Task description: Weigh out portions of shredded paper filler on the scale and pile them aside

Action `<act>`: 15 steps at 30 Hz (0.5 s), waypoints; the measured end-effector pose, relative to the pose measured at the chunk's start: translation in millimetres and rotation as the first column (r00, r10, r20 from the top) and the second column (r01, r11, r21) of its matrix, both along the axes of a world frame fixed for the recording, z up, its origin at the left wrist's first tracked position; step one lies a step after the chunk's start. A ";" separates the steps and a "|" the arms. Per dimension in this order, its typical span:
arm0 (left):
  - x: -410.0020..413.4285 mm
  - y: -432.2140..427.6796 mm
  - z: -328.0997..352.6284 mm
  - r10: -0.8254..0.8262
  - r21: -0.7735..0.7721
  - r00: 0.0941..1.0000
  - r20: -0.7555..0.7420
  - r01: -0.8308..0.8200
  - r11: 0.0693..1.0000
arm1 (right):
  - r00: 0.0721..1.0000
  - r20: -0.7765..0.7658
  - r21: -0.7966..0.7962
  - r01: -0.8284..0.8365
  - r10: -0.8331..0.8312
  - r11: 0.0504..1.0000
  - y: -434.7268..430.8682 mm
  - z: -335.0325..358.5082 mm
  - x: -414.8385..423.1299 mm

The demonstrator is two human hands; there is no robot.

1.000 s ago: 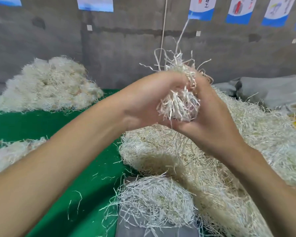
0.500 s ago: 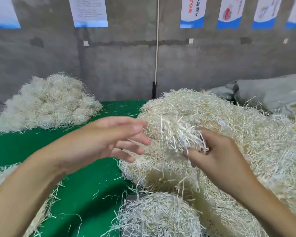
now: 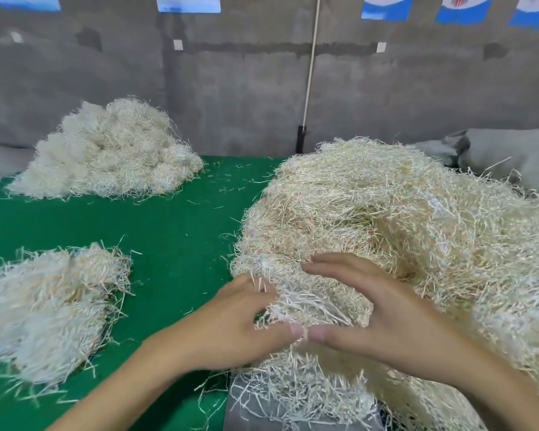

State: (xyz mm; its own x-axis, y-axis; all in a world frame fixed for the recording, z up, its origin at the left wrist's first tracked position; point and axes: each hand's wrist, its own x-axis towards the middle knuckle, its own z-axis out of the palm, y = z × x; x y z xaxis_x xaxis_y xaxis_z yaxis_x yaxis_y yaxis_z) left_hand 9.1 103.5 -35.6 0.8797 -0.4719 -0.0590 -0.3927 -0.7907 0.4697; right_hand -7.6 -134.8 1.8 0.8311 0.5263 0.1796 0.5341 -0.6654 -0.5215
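A grey scale sits at the bottom centre, mostly buried under a whitish portion of shredded paper. My left hand and my right hand cup this portion from both sides, fingers curved round it and thumb tips touching in front. The portion lies against the foot of the big heap of shredded paper on the right. The scale's display is hidden.
On the green table cover there is a weighed pile at the near left and a larger pile at the far left by the grey wall. Grey sacks lie behind the big heap.
Both hands came down from chest height. The right hand carried its tuft down onto the scale's portion, and the left hand, briefly free, now closes round the portion too.
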 end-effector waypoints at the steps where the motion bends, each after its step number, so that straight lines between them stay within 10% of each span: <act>1: 0.5 0.3 -4.3 0.005 0.037 1.000 -0.026 -0.004 0.999 | 1.000 -0.006 0.033 -0.026 0.026 0.999 2.3 -2.3 0.4; 15: -8.8 35.4 14.4 0.012 -0.165 1.000 -0.020 -0.015 0.986 | 0.974 -0.181 0.015 -0.137 0.138 0.990 8.3 -58.1 13.2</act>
State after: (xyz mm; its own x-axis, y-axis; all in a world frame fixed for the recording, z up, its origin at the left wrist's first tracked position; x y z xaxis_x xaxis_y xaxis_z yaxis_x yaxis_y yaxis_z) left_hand 0.3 138.9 -21.2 0.8854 -0.4648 0.0021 -0.3725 -0.7070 0.6011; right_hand 5.7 -126.5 -56.3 0.7697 0.6375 0.0339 0.5168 -0.5910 -0.6194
